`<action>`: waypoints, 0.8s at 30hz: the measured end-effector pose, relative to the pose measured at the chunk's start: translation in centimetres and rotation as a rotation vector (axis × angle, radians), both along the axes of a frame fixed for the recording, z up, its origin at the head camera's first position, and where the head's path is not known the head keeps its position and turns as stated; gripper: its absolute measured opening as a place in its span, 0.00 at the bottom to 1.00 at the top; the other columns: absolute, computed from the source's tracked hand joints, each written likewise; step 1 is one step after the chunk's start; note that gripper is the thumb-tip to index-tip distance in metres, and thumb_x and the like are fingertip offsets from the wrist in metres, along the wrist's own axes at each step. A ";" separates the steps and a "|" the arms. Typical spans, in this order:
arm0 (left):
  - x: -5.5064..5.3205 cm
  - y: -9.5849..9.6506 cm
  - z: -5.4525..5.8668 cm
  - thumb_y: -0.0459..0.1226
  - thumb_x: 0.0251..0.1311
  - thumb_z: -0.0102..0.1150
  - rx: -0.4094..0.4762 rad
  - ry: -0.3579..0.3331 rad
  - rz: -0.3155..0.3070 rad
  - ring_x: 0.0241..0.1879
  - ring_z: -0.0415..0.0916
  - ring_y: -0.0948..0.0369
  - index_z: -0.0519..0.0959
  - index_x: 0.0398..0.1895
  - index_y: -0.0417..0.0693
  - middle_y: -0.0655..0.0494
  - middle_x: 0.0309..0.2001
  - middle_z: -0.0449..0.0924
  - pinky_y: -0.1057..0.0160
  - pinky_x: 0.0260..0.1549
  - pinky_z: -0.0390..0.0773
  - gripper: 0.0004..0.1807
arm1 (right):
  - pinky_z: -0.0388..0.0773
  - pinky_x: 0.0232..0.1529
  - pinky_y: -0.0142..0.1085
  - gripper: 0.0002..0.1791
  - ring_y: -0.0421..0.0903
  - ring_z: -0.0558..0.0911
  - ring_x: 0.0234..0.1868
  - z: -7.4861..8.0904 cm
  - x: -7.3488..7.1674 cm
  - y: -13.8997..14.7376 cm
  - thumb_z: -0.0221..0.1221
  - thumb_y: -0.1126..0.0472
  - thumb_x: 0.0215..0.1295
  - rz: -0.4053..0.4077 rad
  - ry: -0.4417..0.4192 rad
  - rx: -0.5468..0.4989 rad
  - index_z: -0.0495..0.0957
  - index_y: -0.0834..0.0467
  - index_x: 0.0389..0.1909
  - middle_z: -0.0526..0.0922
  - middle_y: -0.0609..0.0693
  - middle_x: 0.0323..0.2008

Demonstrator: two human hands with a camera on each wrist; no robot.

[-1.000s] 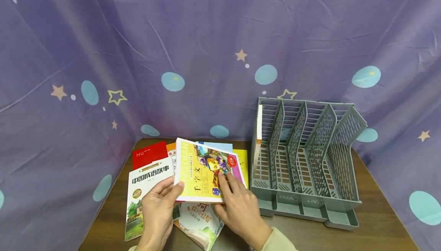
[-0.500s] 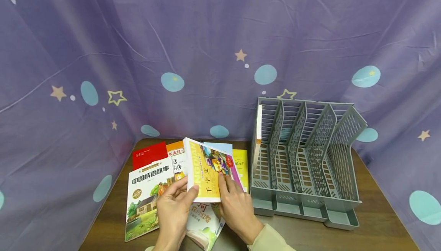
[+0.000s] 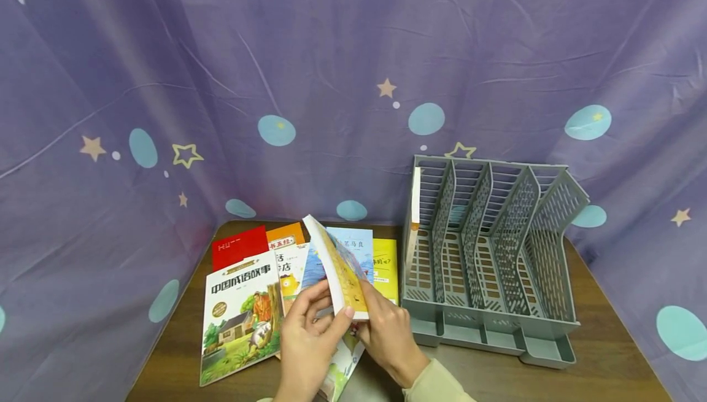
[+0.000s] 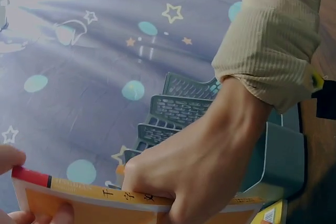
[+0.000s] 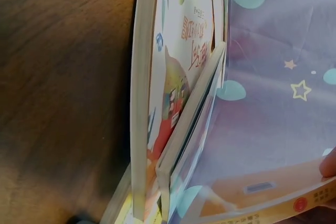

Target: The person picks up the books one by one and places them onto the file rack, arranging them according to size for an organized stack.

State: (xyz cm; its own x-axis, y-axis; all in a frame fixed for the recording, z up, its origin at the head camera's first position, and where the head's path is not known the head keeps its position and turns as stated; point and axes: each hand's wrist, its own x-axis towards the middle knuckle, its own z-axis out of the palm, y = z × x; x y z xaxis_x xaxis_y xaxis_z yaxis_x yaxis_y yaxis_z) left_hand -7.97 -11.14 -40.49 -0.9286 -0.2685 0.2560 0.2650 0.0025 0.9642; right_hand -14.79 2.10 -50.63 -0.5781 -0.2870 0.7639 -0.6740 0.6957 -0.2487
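Observation:
In the head view, a yellow-covered book is held tilted up above the other books, its white page edges towards the left. My left hand grips its lower left edge, thumb on the near side. On the other side, my right hand holds the lower right part. The left wrist view shows the yellow spine with a red end, and my right hand curled over it. In the right wrist view the orange back cover appears at the bottom, a fingertip touching it.
Several books lie overlapping under the hands, among them a white storybook, a red one and a yellow one. A grey file rack stands to the right, with one book upright in its leftmost slot.
The yellow book has turned from nearly flat, cover up, to steeply tilted with its page edge showing. Both hands turn with it, and the left hand has moved to the right.

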 end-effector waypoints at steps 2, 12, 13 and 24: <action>0.2 0.1 0.0 0.25 0.50 0.68 0.020 -0.007 -0.051 0.48 0.77 0.54 0.74 0.55 0.37 0.43 0.50 0.76 0.60 0.43 0.81 0.26 | 0.82 0.26 0.43 0.35 0.53 0.85 0.39 0.0 0.1 0.2 0.58 0.68 0.39 0.015 0.003 -0.021 0.73 0.65 0.58 0.83 0.59 0.47; 0.6 0.1 -0.6 0.19 0.52 0.61 0.043 0.135 -0.229 0.48 0.77 0.56 0.71 0.55 0.34 0.39 0.50 0.74 0.59 0.42 0.81 0.25 | 0.82 0.28 0.40 0.36 0.49 0.86 0.38 0.6 1.1 0.9 0.56 0.70 0.37 0.068 -0.003 -0.118 0.74 0.65 0.58 0.84 0.56 0.45; 0.6 0.0 -0.7 0.19 0.53 0.61 0.034 0.161 -0.246 0.49 0.77 0.56 0.71 0.55 0.33 0.38 0.51 0.73 0.59 0.42 0.81 0.24 | 0.81 0.28 0.40 0.36 0.49 0.86 0.37 0.7 1.2 0.9 0.56 0.70 0.37 0.074 -0.001 -0.130 0.74 0.64 0.58 0.85 0.56 0.44; 0.7 -2.0 -2.8 0.25 0.54 0.65 -0.079 0.021 -0.192 0.48 0.79 0.56 0.75 0.50 0.37 0.45 0.50 0.77 0.60 0.43 0.81 0.19 | 0.82 0.28 0.33 0.14 0.48 0.86 0.31 2.7 1.5 1.9 0.63 0.74 0.52 0.173 -0.075 -0.384 0.79 0.64 0.41 0.86 0.57 0.33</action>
State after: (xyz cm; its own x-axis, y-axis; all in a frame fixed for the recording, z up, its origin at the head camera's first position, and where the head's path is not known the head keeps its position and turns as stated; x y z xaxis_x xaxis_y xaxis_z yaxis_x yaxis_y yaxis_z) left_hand -7.28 -13.12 -43.30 -0.9551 -0.0652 0.2890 0.2879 0.0255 0.9573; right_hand -13.25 4.01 -47.89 -0.6047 -0.0876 0.7916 -0.7428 0.4206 -0.5209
